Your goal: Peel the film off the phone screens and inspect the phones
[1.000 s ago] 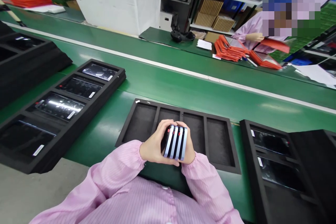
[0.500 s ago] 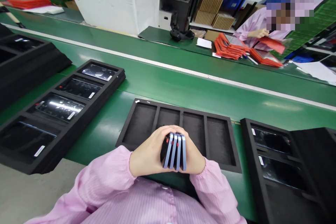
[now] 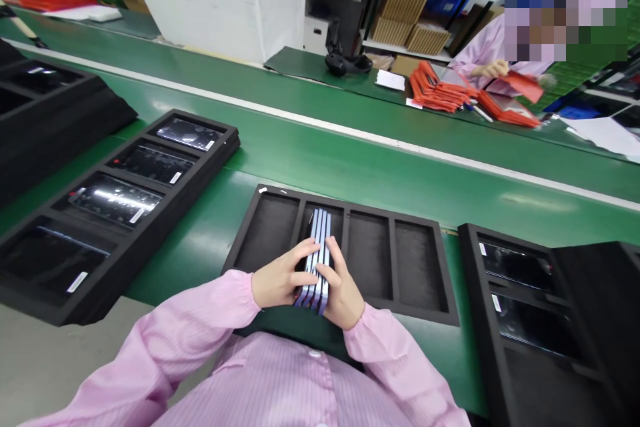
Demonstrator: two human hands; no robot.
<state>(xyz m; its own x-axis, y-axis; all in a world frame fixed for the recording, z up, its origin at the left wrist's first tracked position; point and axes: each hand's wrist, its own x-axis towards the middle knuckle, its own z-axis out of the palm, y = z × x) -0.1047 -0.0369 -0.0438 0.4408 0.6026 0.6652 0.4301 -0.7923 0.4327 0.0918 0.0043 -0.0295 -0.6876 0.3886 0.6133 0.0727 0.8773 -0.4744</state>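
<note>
A stack of several blue-edged phones stands on its long edge between both hands, over the second slot of the black foam tray in front of me. My left hand presses the stack's left face. On the stack's right face lies my right hand. The tray has several slots, and the ones I can see into hold nothing. Both sleeves are pink.
A black tray of phones lies to the left, another stack of black trays to the right, more at far left. Across the green conveyor, a person in pink handles red folders beside a black scanner.
The stack was held end-on and upright near my chest; now it is tipped forward and lowered lengthwise over the tray's second slot, with both hands still around it.
</note>
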